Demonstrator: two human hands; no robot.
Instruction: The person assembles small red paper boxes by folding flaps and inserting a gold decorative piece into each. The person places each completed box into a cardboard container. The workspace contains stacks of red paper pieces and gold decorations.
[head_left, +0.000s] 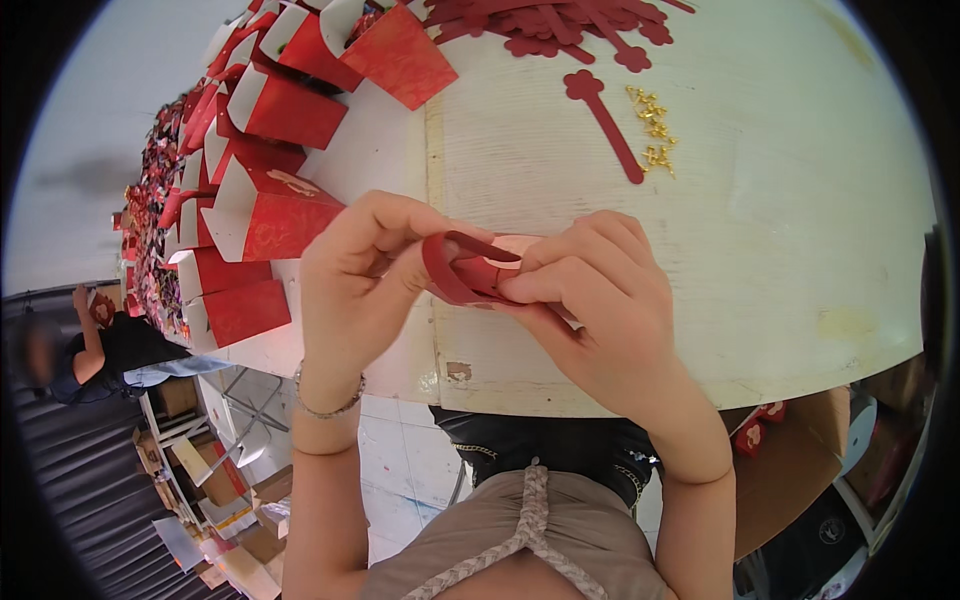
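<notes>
Above the near part of the table, both hands hold a dark red strip [440, 272] bent round into a loop. My left hand [365, 265] pinches the curved left side of the loop between thumb and fingers. On the other side, my right hand [605, 305] is closed on the strip, its fingertips pressed at the inside of the loop. The fingers partly cover the strip's ends. Beyond my right hand lies a flat dark red strip with a flower-shaped end [605, 122]. Beside it is a small cluster of gold metal fasteners [655, 130].
Red boxes [275, 210] with white insides stand in rows along the left. A pile of red strips [560, 22] lies at the far edge. Past the boxes is a heap of small red items [155, 215]. At far left another person [85, 345] works. A cardboard box [800, 470] stands below the table, right.
</notes>
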